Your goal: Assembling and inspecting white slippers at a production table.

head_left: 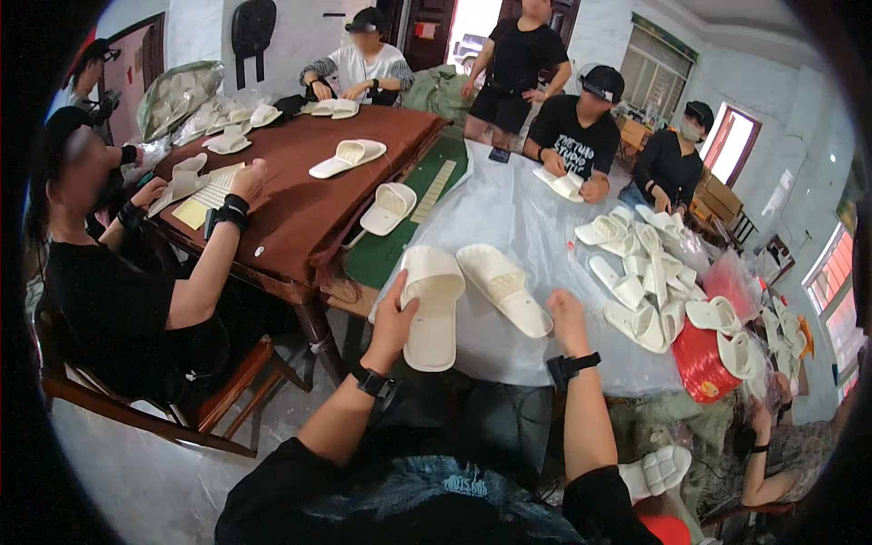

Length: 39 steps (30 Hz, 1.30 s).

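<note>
My left hand (392,325) grips the left edge of a cream slide slipper (431,331), thumb on top of the footbed. The slipper's toe points away from me and its heel hangs toward the near table edge. Just right of it, a second cream slipper (502,289) lies slanted on the plastic sheet, its heel toward my right hand (569,320). That hand is closed, fingers curled, right beside the heel. Whatever its fingers hold, if anything, is hidden. Each of my wrists wears a black band.
A pile of cream slippers (640,272) covers the right of the plastic sheet (536,227), beside a red bundle (707,368). Single slippers (389,209) lie ahead left, near the brown-covered table (300,195). Several people sit or stand around; one person's arm (204,263) is at the left.
</note>
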Available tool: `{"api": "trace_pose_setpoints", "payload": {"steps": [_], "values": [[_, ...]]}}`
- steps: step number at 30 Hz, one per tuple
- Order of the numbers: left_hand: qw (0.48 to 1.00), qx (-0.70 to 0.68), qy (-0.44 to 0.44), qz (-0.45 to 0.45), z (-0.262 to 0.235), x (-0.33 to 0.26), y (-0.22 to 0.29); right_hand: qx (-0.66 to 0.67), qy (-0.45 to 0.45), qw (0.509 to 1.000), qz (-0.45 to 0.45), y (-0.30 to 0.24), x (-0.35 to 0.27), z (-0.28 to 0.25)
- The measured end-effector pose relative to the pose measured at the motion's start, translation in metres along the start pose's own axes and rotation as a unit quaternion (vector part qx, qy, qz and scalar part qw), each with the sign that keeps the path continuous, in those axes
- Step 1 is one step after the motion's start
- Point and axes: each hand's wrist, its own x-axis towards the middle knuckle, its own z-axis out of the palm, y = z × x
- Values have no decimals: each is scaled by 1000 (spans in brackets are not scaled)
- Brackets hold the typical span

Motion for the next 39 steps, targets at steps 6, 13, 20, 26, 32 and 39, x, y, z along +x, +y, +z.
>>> {"api": "trace_pose_setpoints", "payload": {"steps": [6,13,20,26,32,39], "values": [[990,133,-34,9,25,25,-1,-5,-87,996,22,13,-5,23],[967,235,-83,56,44,40,-7,0,-145,989,29,-9,-17,17],[964,210,-166,-2,59,24,-6,-32,-83,996,13,-25,-69,-1],[925,347,-146,54,69,31,18,-37,-37,997,52,-39,-79,-21],[857,439,-257,84,87,65,23,-46,69,992,-97,-19,-27,-26],[799,477,-361,52,105,107,4,139,-126,973,135,18,74,-9]]}}
